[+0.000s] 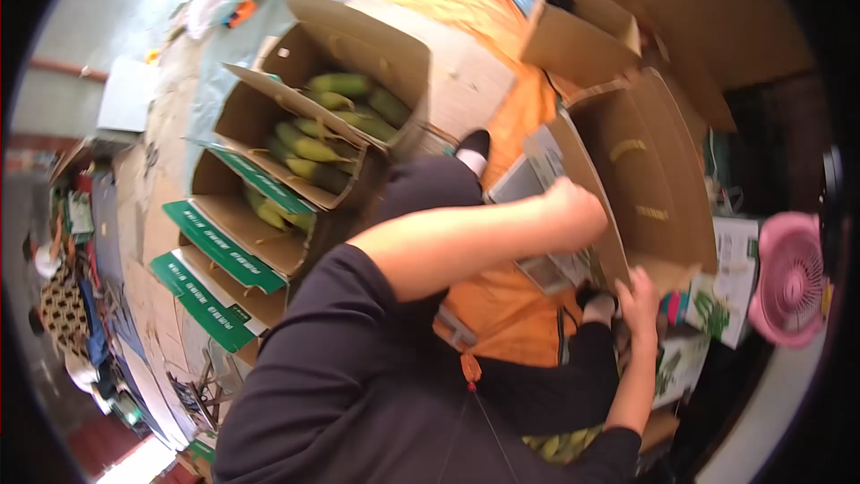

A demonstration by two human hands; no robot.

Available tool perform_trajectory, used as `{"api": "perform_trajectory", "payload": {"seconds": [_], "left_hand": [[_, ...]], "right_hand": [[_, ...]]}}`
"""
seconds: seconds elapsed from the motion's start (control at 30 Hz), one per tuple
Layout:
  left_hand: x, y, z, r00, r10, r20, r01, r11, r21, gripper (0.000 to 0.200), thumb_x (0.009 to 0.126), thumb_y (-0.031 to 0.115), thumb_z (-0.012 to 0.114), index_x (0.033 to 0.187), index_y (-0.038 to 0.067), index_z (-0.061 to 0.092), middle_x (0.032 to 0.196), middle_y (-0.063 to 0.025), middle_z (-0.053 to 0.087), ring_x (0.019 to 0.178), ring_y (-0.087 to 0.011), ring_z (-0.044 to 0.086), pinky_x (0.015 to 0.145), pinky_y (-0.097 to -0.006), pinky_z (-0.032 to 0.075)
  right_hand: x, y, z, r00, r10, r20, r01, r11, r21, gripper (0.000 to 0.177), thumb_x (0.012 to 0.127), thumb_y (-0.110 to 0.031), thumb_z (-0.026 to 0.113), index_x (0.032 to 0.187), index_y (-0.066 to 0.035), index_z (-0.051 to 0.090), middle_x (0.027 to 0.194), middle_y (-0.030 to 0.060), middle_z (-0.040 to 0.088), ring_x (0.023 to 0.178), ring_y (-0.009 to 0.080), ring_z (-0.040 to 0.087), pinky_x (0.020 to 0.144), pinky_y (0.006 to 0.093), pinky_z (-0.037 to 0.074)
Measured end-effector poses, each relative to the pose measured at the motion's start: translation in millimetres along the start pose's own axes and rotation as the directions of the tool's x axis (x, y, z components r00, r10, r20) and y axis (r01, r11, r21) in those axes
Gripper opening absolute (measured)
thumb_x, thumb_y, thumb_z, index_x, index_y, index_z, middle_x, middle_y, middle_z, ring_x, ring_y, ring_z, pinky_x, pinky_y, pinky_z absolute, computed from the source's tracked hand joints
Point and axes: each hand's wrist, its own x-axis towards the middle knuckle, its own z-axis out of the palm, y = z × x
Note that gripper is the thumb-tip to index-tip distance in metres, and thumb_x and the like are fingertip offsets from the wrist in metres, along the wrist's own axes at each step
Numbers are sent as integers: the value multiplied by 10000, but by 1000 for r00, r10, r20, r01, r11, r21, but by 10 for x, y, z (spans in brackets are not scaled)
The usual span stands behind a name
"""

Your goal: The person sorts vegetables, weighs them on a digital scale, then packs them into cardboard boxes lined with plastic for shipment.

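Note:
An open cardboard box [658, 188] stands tilted in front of me on the right, with bare brown inner walls. My left hand [576, 213] is closed at the edge of its near wall, the arm stretched across my body. Its fingertips are partly hidden. Lower down, my right hand [638, 300] grips the box's near corner, its fingers bent at the cardboard edge. Beside the box's outer face lies a grey, flat-topped device [528, 181], partly covered by my left forearm.
To the left stand several open cartons with long green vegetables [309, 145], some with green printed flaps [224, 246]. An orange sheet [502, 327] covers the floor. A pink basin [790, 280] is at far right, another carton [582, 29] at the back. People [64, 305] are at far left.

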Motion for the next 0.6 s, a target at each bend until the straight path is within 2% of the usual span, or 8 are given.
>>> {"api": "perform_trajectory", "payload": {"seconds": [0.07,0.13,0.23,0.3,0.37,0.43,0.57,0.6], "left_hand": [[-1,-31,-20,1000,10,11,-10,1000,-9,234,760,245,667,929,83,670,866,-116,673,855,-273,672,697,-399,522],[-12,-23,-1,1000,23,6,-23,1000,-4,246,763,252,666,941,82,667,859,-115,671,850,-272,673,700,-401,518],[1,-22,-23,999,-18,-33,18,1000,-12,202,756,206,656,913,80,675,872,-121,673,837,-277,672,696,-420,510],[-9,8,-61,999,-18,39,18,1000,3,162,748,190,654,863,81,686,868,-115,680,827,-272,675,680,-431,502],[52,15,56,998,-43,-43,44,999,20,144,744,205,658,816,86,697,853,-101,687,822,-261,675,661,-428,495],[-12,34,-27,1000,-11,-4,11,1000,28,162,755,223,643,821,89,704,832,-83,688,812,-245,672,649,-415,483],[-14,81,-33,1000,-17,2,17,999,40,194,748,254,655,840,92,709,842,-74,690,798,-231,668,643,-399,466],[-10,92,-5,999,-27,-35,28,999,23,196,741,261,661,837,97,710,841,-69,691,797,-229,667,639,-399,462]], "right_hand": [[-1,-72,-43,999,40,5,-40,999,-21,242,778,-134,627,998,-33,638,862,147,563,859,353,559,729,408,447],[9,-92,-35,999,38,-23,-37,997,71,225,758,-103,629,972,-34,642,834,132,544,850,325,552,728,392,441],[25,-33,-71,1000,19,3,-19,1000,23,170,743,-49,614,900,16,626,826,143,552,814,314,558,725,366,438],[48,-27,-119,999,-20,29,17,996,87,182,726,-42,617,896,22,619,820,140,548,809,309,550,732,359,434],[27,70,-122,996,-85,32,83,994,73,181,711,-32,619,883,23,618,825,142,549,816,310,543,740,357,432],[-4,104,-135,996,-52,73,46,996,72,179,699,-31,638,873,7,634,821,141,546,828,328,534,740,385,420],[-5,237,-99,993,16,118,-11,999,-44,265,681,0,638,946,-1,639,848,157,560,841,329,552,779,383,437],[60,135,-92,990,61,129,-64,998,19,292,671,1,638,962,-1,637,859,150,565,844,317,560,783,371,442]]}}
